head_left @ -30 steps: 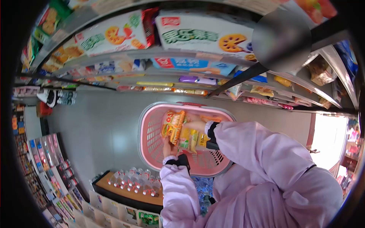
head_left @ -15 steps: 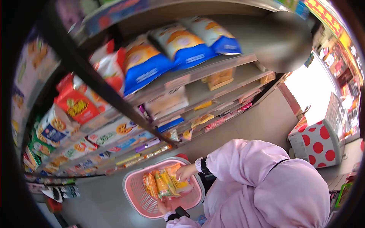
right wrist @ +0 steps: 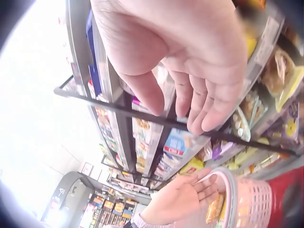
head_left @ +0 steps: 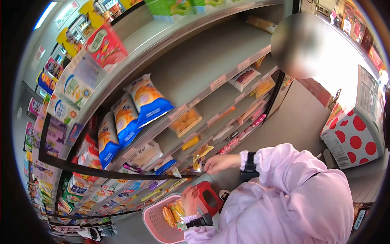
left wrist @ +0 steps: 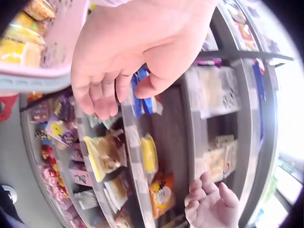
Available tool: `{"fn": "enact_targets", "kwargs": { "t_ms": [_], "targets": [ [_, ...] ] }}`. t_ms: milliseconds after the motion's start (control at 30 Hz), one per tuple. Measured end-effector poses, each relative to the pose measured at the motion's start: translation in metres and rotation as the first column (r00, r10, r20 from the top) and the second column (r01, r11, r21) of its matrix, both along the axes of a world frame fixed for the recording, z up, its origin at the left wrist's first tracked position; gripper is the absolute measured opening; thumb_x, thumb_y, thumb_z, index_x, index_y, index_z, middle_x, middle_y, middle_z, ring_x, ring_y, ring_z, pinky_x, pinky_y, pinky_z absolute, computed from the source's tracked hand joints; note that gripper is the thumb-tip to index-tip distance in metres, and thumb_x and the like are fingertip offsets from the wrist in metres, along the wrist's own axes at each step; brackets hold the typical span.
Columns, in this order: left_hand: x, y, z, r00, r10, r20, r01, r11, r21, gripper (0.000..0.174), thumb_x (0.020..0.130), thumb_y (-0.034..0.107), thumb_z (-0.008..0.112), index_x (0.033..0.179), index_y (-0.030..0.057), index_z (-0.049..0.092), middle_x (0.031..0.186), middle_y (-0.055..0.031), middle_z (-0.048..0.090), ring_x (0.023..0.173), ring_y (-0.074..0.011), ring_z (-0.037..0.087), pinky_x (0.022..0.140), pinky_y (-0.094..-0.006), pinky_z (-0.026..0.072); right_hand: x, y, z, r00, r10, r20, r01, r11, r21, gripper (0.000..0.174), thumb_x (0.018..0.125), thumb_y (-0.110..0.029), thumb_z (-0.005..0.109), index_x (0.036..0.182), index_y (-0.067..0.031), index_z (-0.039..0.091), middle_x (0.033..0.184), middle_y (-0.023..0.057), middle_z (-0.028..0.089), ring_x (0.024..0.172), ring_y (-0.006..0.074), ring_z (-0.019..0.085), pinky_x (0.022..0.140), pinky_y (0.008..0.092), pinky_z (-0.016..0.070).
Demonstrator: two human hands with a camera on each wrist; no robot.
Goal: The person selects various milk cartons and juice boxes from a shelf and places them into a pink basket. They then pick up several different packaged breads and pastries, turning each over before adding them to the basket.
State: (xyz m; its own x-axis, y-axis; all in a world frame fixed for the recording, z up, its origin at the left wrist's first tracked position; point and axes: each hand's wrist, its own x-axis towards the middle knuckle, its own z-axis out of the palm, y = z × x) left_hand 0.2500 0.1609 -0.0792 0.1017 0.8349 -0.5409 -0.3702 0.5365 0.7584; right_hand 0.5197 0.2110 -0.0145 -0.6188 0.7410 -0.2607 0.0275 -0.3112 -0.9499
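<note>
In the head view my left hand (head_left: 189, 200) hovers at the right side of the pink basket (head_left: 152, 223), its fingers loosely bent and holding nothing. Orange-wrapped food (head_left: 167, 216) and yellow packets (head_left: 177, 212) lie inside the basket. My right hand (head_left: 221, 163) is up and to the right, in front of the lower shelves, also holding nothing. The left wrist view has my left hand (left wrist: 137, 52) with relaxed fingers before the shelves, near a yellow-edged snack pack (left wrist: 107, 152). Relaxed, slightly bent fingers also show on my right hand (right wrist: 190, 61) in the right wrist view.
Blue-and-white bags (head_left: 126, 118) stand on a shelf at the left. A red object (head_left: 209, 198) adjoins the basket. A dark bar (head_left: 101, 173) crosses in front of the shelves. A red-dotted box (head_left: 353, 140) stands at the right, near the bright doorway.
The view has swung toward the doorway and upper shelves. Both hands have come away from the packets; the right moved out of the basket toward the shelves, the left rose to the basket's side.
</note>
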Motion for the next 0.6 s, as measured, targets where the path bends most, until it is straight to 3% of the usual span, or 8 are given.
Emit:
{"fn": "enact_targets", "kwargs": {
  "t_ms": [100, 167, 233, 300, 367, 433, 467, 600],
  "targets": [
    [0.075, 0.034, 0.03, 0.981, -0.192, -0.032, 0.194, 0.977, 0.092, 0.025, 0.081, 0.007, 0.048, 0.105, 0.0, 0.048, 0.094, -0.0124, 0.056, 0.081, -0.0183, 0.056, 0.072, -0.0278, 0.0468, 0.081, 0.011, 0.022, 0.98, -0.197, 0.029, 0.194, 0.977, 0.087, 0.029, 0.076, -0.016, 0.055, 0.099, 0.0005, 0.053, 0.085, 0.0061, 0.057, 0.077, 0.0115, 0.054, 0.067, 0.023, 0.0458],
    [0.125, 0.054, 0.056, 0.94, -0.327, -0.098, 0.339, 0.925, 0.174, 0.025, 0.083, 0.009, 0.048, 0.106, 0.0001, 0.048, 0.095, -0.0117, 0.056, 0.083, -0.0169, 0.056, 0.074, -0.0265, 0.0461, 0.131, 0.015, 0.037, 0.879, -0.474, -0.054, 0.465, 0.824, 0.323, 0.025, 0.076, -0.012, 0.054, 0.098, 0.0003, 0.053, 0.083, 0.0057, 0.056, 0.074, 0.0107, 0.054, 0.065, 0.0216, 0.0447],
    [0.17, 0.075, 0.081, 0.881, -0.442, -0.168, 0.472, 0.844, 0.254, 0.026, 0.085, 0.01, 0.047, 0.108, -0.0002, 0.047, 0.099, -0.0113, 0.056, 0.084, -0.0159, 0.056, 0.075, -0.0263, 0.0453, 0.181, 0.018, 0.058, 0.759, -0.646, -0.084, 0.636, 0.708, 0.308, 0.024, 0.075, -0.008, 0.053, 0.096, 0.0013, 0.053, 0.083, 0.0067, 0.057, 0.075, 0.0113, 0.054, 0.065, 0.0224, 0.0444],
    [0.216, 0.092, 0.11, 0.848, -0.497, -0.187, 0.529, 0.767, 0.363, 0.031, 0.084, 0.01, 0.046, 0.113, -0.0011, 0.044, 0.1, -0.0126, 0.056, 0.089, -0.0191, 0.055, 0.076, -0.0272, 0.045, 0.23, 0.031, 0.052, 0.561, -0.828, 0.015, 0.656, 0.455, 0.602, 0.025, 0.074, -0.007, 0.053, 0.098, 0.002, 0.051, 0.084, 0.0073, 0.057, 0.076, 0.0125, 0.054, 0.067, 0.0248, 0.0444],
    [0.257, 0.112, 0.123, 0.833, -0.509, -0.216, 0.547, 0.701, 0.458, 0.036, 0.084, 0.01, 0.048, 0.117, -0.0013, 0.04, 0.104, -0.013, 0.054, 0.093, -0.0186, 0.053, 0.078, -0.0279, 0.0445, 0.27, 0.045, 0.051, 0.434, -0.899, -0.058, 0.693, 0.292, 0.659, 0.028, 0.073, -0.009, 0.053, 0.099, 0.0025, 0.05, 0.086, 0.0099, 0.058, 0.078, 0.0168, 0.055, 0.071, 0.0274, 0.0439],
    [0.297, 0.129, 0.137, 0.864, -0.486, -0.132, 0.48, 0.718, 0.504, 0.042, 0.082, 0.008, 0.049, 0.12, -0.002, 0.037, 0.11, -0.0134, 0.05, 0.095, -0.017, 0.051, 0.079, -0.0264, 0.0428, 0.309, 0.061, 0.046, 0.298, -0.954, -0.038, 0.536, 0.134, 0.833, 0.031, 0.073, -0.011, 0.054, 0.1, 0.0024, 0.05, 0.087, 0.0124, 0.057, 0.078, 0.0221, 0.056, 0.072, 0.0295, 0.0435],
    [0.316, 0.142, 0.135, 0.879, -0.439, -0.184, 0.469, 0.734, 0.491, 0.043, 0.08, 0.006, 0.049, 0.12, -0.0022, 0.036, 0.111, -0.0133, 0.049, 0.096, -0.0164, 0.05, 0.079, -0.0256, 0.042, 0.322, 0.066, 0.051, 0.269, -0.963, 0.028, 0.514, 0.168, 0.841, 0.03, 0.072, -0.012, 0.053, 0.099, 0.0025, 0.052, 0.089, 0.0172, 0.057, 0.082, 0.0286, 0.056, 0.074, 0.0317, 0.0429],
    [0.371, 0.185, 0.127, 0.893, -0.279, -0.354, 0.42, 0.801, 0.427, 0.045, 0.074, 0.004, 0.047, 0.118, -0.0026, 0.039, 0.112, -0.0146, 0.049, 0.1, -0.0206, 0.049, 0.082, -0.0273, 0.0389, 0.361, 0.098, 0.039, 0.242, -0.942, 0.232, 0.38, 0.312, 0.871, 0.027, 0.073, -0.016, 0.051, 0.093, 0.0015, 0.055, 0.085, 0.0192, 0.058, 0.085, 0.0345, 0.053, 0.072, 0.0387, 0.0427]
  ]
}}
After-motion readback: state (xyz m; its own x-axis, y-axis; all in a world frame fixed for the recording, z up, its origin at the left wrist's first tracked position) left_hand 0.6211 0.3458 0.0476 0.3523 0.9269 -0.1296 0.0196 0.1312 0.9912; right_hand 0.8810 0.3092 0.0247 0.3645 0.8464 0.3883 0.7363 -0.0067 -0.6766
